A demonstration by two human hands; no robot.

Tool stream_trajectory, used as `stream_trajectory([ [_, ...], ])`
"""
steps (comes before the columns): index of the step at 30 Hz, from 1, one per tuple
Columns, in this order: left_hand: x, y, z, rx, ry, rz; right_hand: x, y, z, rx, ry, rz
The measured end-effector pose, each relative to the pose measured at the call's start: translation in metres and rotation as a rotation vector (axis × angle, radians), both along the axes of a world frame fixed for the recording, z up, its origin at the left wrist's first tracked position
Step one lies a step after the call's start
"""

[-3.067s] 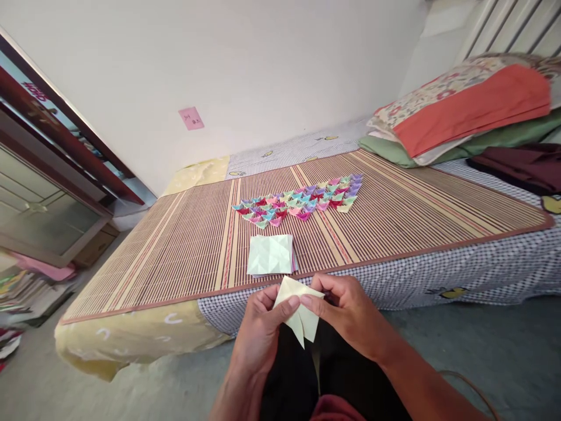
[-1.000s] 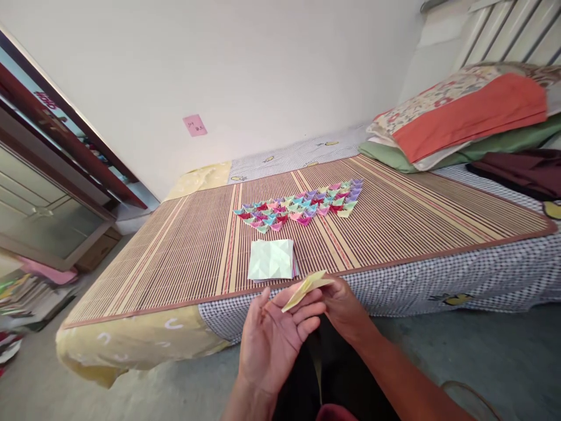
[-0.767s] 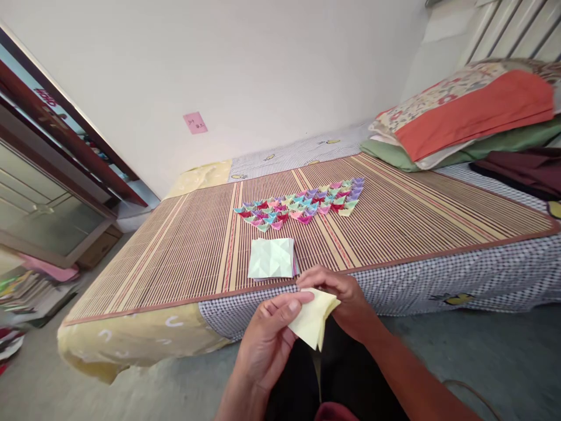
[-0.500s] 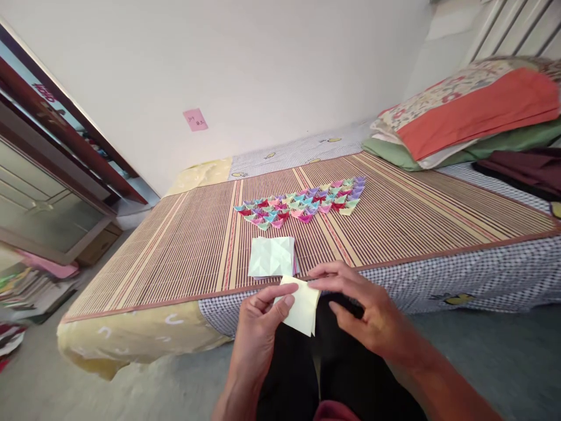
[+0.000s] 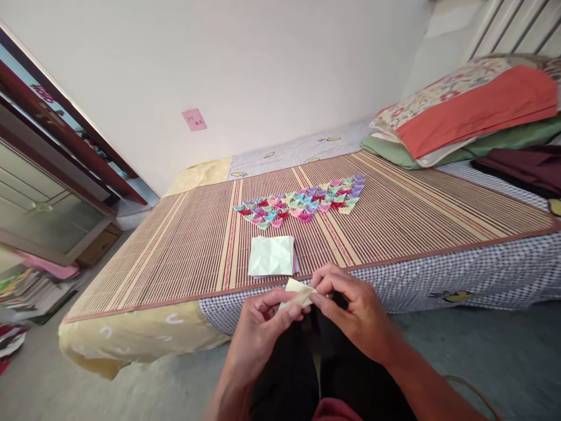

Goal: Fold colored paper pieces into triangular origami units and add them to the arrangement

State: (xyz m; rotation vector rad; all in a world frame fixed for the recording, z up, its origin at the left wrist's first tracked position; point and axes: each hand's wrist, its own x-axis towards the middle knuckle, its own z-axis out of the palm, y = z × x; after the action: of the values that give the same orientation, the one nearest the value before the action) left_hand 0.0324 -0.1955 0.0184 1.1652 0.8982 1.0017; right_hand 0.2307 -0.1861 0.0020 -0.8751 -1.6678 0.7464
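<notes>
A pale yellow paper [image 5: 298, 292], folded small, is held between both hands above my lap. My left hand [image 5: 260, 321] pinches its left side between thumb and fingers. At its right corner, my right hand [image 5: 348, 298] is closed on it with thumb and fingertips. Just beyond the hands, a stack of creased square papers [image 5: 272, 256], pale green on top, lies near the mat's front edge. Farther back, rows of small folded paper pieces [image 5: 302, 202] in many colours stand close together on the striped mat [image 5: 175, 251].
The mat covers a bed with a checked sheet [image 5: 482, 272]. Folded bedding [image 5: 473, 111] and dark cloth [image 5: 526, 166] lie at the right. A pink note [image 5: 194, 120] is on the wall. Books [image 5: 28, 286] are stacked at the far left.
The yellow paper was a larger, hanging square and is now folded smaller. My right hand has moved left, its spread fingers closing on the paper's right corner.
</notes>
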Motion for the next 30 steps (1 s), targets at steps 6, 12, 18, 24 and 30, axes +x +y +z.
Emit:
stream_trajectory([
  [6, 0.013, -0.002, -0.005, -0.006, 0.071, 0.155, -0.006, -0.002, -0.001, -0.013, -0.009, -0.036],
  [12, 0.014, -0.005, -0.002, 0.117, 0.137, 0.138, -0.011, -0.006, -0.006, 0.049, 0.011, -0.163],
  [18, 0.009, -0.005, 0.002, 0.124, 0.010, -0.001, -0.004, -0.003, 0.000, -0.047, 0.035, -0.032],
  [24, 0.005, 0.002, -0.003, -0.115, -0.225, -0.069, 0.005, -0.001, 0.006, 0.074, -0.088, 0.190],
  [30, 0.006, 0.006, 0.000, -0.196, -0.203, -0.083, -0.002, 0.002, 0.008, 0.150, -0.207, 0.301],
])
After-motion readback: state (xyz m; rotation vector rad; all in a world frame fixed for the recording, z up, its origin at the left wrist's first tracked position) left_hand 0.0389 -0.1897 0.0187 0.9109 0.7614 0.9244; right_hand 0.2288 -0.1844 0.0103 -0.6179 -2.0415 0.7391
